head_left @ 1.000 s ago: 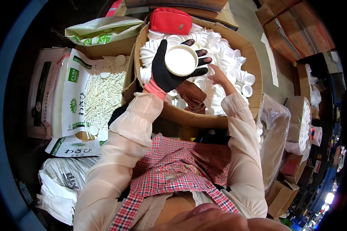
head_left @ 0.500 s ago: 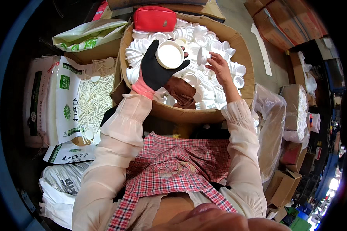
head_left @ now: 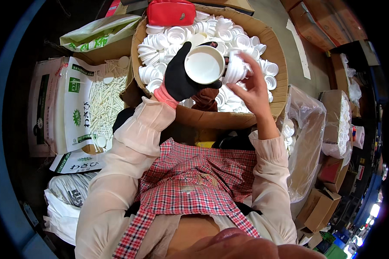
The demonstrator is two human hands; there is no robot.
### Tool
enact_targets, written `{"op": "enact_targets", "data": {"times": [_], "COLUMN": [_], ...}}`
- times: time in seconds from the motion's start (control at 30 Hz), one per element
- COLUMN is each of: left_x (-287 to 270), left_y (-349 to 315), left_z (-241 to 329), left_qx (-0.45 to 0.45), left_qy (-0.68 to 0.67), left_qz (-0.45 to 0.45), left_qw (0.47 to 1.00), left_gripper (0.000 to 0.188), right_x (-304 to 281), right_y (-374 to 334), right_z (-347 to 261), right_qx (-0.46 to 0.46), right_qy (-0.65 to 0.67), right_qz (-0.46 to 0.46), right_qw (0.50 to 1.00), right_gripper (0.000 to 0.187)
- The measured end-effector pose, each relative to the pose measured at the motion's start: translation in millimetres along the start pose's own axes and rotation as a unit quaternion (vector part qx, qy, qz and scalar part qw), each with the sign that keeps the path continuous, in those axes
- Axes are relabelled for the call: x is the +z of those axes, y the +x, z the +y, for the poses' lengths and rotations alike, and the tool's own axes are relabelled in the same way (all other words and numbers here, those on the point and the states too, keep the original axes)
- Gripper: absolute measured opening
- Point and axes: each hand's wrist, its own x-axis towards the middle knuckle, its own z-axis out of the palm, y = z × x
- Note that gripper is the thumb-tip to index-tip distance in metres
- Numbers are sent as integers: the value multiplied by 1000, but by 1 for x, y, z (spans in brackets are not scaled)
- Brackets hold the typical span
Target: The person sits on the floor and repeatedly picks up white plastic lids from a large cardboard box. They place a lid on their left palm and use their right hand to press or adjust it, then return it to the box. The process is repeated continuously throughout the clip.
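In the head view, the left hand [head_left: 177, 77], in a black glove, was cupped around a round white tub [head_left: 204, 65] whose open mouth faced up, above a large carton [head_left: 220, 120] heaped with loose white lids [head_left: 157, 42]. Just beside the tub, the bare right hand [head_left: 257, 88] was half closed, thumb and fingers spread about a small stack of white rings [head_left: 236, 69] that it held, while a red pouch [head_left: 171, 13] lay at the carton's far edge.

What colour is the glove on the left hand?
Black, with a pink cuff at the wrist; the head view shows the glove best.
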Motion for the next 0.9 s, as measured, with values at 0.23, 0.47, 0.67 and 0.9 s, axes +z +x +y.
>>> {"op": "enact_targets", "data": {"times": [0.23,0.47,0.67,0.9], "left_x": [19,19,18,10], "left_y": [-7,-7,-8,-8], "left_z": [-17,-10,-13,-2], "left_qx": [-46,-14,-2,-31], "left_qy": [-104,-82,-71,-112], "left_qz": [-23,-27,-23,-12], "left_qw": [993,996,997,993], "left_gripper": [70,71,73,72], "right_x": [18,30,30,31], "right_y": [-1,0,1,0], "right_z": [-43,-29,-27,-28], "right_qx": [-125,-116,-113,-109], "right_qy": [-270,-312,-325,-330], "right_qz": [0,-4,-25,-28], "right_qw": [955,943,938,937], "right_gripper": [62,61,64,67]}}
